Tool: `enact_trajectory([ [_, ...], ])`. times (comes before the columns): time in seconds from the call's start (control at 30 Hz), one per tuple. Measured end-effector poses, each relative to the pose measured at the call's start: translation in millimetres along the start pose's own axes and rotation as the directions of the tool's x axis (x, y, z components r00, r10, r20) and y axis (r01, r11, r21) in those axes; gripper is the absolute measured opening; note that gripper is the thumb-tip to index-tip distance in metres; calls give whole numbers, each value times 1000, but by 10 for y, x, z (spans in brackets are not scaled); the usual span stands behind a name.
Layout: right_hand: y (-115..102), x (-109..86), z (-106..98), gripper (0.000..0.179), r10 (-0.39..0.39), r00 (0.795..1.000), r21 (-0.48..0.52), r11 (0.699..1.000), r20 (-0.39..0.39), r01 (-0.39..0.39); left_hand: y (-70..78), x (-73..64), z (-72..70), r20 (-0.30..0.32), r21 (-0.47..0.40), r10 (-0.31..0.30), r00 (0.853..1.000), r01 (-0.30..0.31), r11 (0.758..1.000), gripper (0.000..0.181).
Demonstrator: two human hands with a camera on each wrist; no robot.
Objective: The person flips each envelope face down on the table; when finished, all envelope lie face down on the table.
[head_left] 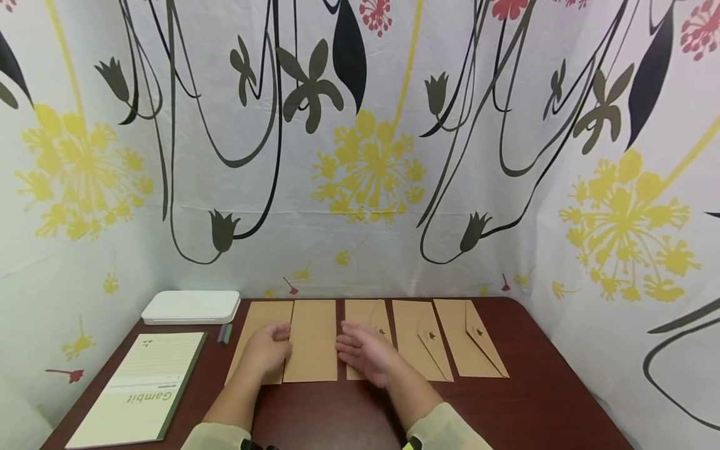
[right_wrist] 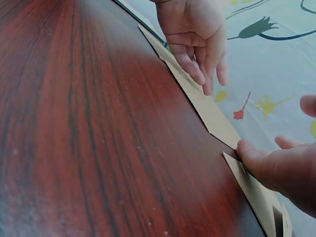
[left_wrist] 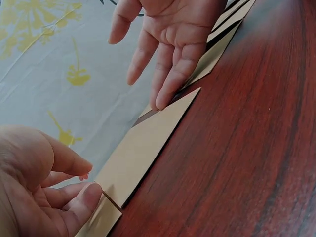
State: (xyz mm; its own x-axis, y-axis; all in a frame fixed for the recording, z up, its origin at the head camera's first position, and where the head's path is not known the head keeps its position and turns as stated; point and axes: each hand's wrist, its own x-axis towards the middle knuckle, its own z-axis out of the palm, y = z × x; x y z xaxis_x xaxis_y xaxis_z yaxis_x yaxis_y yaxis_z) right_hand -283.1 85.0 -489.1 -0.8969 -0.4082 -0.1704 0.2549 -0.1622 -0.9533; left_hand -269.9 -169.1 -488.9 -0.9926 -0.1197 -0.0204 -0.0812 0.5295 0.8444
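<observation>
Several brown paper envelopes lie in a row on the table. My left hand (head_left: pixel 267 350) is over the leftmost envelope (head_left: pixel 264 312), its fingers loosely bent. In the left wrist view, the left fingertips (left_wrist: pixel 91 195) are at the seam where this envelope meets its neighbour, a plain envelope (head_left: pixel 314 350). At that plain envelope's right edge is my right hand (head_left: pixel 368 355), fingers extended and palm turned inward. It partly covers the middle envelope (head_left: pixel 360 309). In the right wrist view, the right fingertips (right_wrist: pixel 244 148) touch or nearly touch the plain envelope's edge. Neither hand visibly grips anything.
Two envelopes with flaps showing, one inner (head_left: pixel 410 319) and one outermost (head_left: pixel 458 331), lie to the right. At the left are a notepad (head_left: pixel 140 369), a white case (head_left: pixel 191 306) and small markers (head_left: pixel 225 334). A patterned curtain (head_left: pixel 360 250) stands behind the dark table (head_left: pixel 540 387).
</observation>
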Motion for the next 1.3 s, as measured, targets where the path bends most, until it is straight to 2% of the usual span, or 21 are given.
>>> enact_trajectory([
  [0.13, -27, 11, -61, 71, -2, 1000, 3, 1000, -11, 2, 39, -11, 34, 7, -29, 5, 1000, -5, 1000, 46],
  [0.23, -84, 12, -140, 71, -13, 1000, -9, 1000, -26, 13, 112, -45, 127, 8, -127, 3, 1000, -2, 992, 47],
  [0.37, -167, 1, -301, 64, -29, 995, -20, 999, -99, 27, 251, -102, 353, 46, -321, 1, 999, 14, 947, 51],
  [0.43, -192, -16, -396, 60, -32, 989, -23, 999, -146, 29, 319, -129, 466, 75, -384, 7, 997, 23, 923, 53],
  [0.53, -219, -57, -536, 58, -28, 983, -32, 999, -183, 22, 403, -153, 606, 104, -433, 17, 994, 30, 901, 54],
  [0.83, -280, -203, -945, 62, -53, 978, -116, 993, -199, 30, 589, -123, 873, 131, -466, 47, 990, 20, 885, 57],
  [1.07, -299, -245, -1142, 63, -40, 975, -131, 991, -217, 11, 678, -87, 1002, 97, -456, 32, 995, 16, 890, 58],
  [1.3, -288, -262, -1167, 69, -18, 992, -182, 983, -121, -4, 704, -75, 1051, 84, -433, 22, 996, 16, 901, 60],
])
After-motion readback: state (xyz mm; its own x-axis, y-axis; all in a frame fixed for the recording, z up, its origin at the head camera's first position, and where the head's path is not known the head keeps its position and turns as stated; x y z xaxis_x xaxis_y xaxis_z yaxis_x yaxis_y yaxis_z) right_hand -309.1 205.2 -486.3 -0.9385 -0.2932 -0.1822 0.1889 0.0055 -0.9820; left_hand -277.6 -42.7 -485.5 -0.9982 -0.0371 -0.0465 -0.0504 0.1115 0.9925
